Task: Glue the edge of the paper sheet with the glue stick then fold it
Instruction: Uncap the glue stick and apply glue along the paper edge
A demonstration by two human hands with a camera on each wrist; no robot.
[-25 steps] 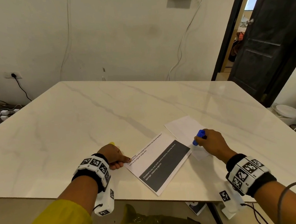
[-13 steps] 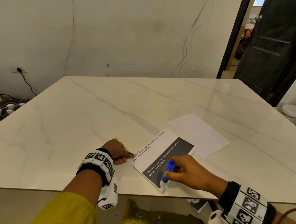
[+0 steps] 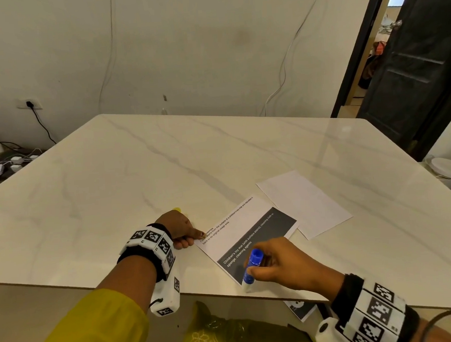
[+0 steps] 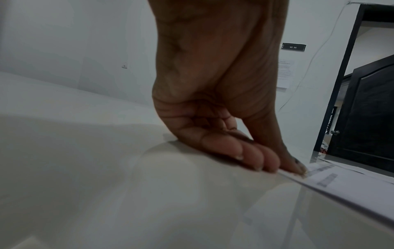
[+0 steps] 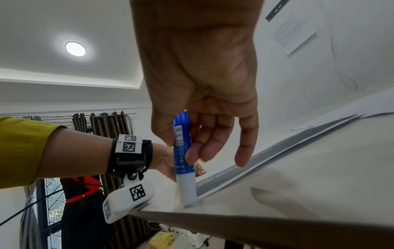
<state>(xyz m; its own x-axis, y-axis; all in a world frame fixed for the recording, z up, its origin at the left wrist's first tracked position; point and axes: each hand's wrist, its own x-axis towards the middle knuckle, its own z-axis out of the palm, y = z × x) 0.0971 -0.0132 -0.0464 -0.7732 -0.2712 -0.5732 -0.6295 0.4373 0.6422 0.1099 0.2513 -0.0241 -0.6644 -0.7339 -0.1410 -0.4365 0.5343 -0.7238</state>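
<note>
While my right hand [image 3: 284, 267] pinches the glue stick [image 3: 251, 269] at the paper sheet's [image 3: 246, 232] near corner on the table [image 3: 139, 177], my left hand's [image 3: 179, 228] single extended finger, others curled, pins the opposite edge; a hard stroke could skew or crumple it.

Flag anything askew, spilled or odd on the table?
Nothing spilled or damaged. The printed sheet lies skewed to the table edge, its corner overlapping the blank sheet. Left hand pins its corner; right hand holds the glue stick at its near corner.

Head view high, facing down-forward; wrist views low, close; all share table [image 3: 165, 159].
</note>
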